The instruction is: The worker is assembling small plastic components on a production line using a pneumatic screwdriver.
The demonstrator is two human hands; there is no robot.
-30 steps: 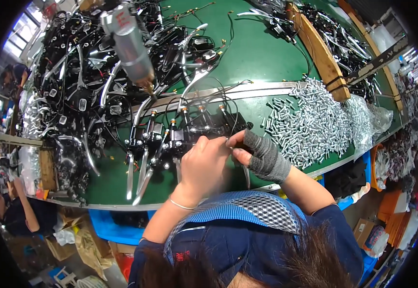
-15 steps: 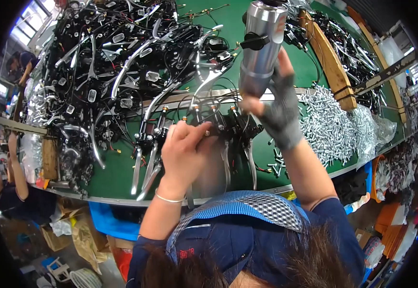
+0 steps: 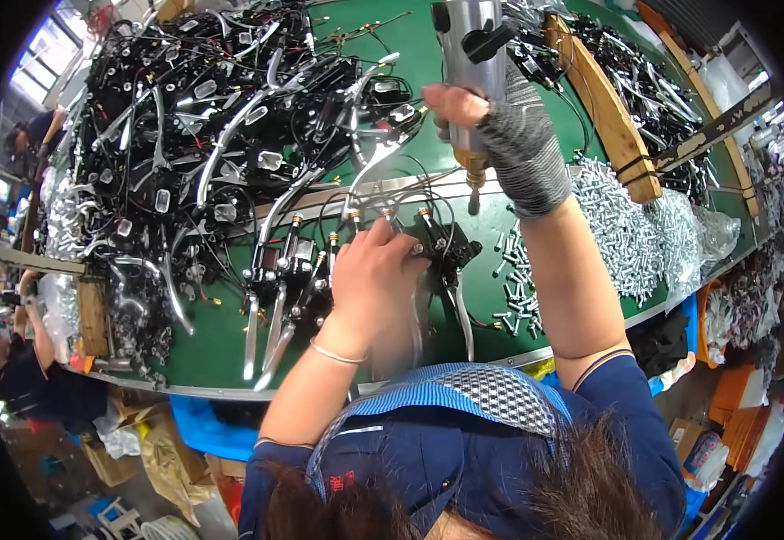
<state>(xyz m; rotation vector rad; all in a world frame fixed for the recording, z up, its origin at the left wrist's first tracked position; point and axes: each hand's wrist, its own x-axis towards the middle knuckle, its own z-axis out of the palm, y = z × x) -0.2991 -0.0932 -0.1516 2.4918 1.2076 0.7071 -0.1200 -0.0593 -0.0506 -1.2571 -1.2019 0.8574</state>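
My right hand (image 3: 522, 144), in a grey fingerless glove, grips a silver power screwdriver (image 3: 474, 76) upright. Its brass-coloured nose and bit (image 3: 474, 184) point down at the bench, apart from the parts below. My bare left hand (image 3: 374, 283), with a bracelet at the wrist, reaches over a row of black brake lever assemblies with silver levers (image 3: 275, 333). Its fingers are bent and drawn together beside a small bright bolt head (image 3: 417, 248); what they pinch is hidden. Just right of them lies another brake lever assembly (image 3: 453, 256).
A heap of brake levers and cables (image 3: 230, 117) covers the left and back of the green bench (image 3: 491, 337). Loose silver bolts (image 3: 612, 234) are piled at right, beside a wooden block (image 3: 608, 117) and plastic bag (image 3: 707, 225). At far left another person (image 3: 36, 351) works.
The screwdriver has moved slightly left and its nose has come into sight. My left hand has shifted a little right along the row of levers, with its fingers more bent.
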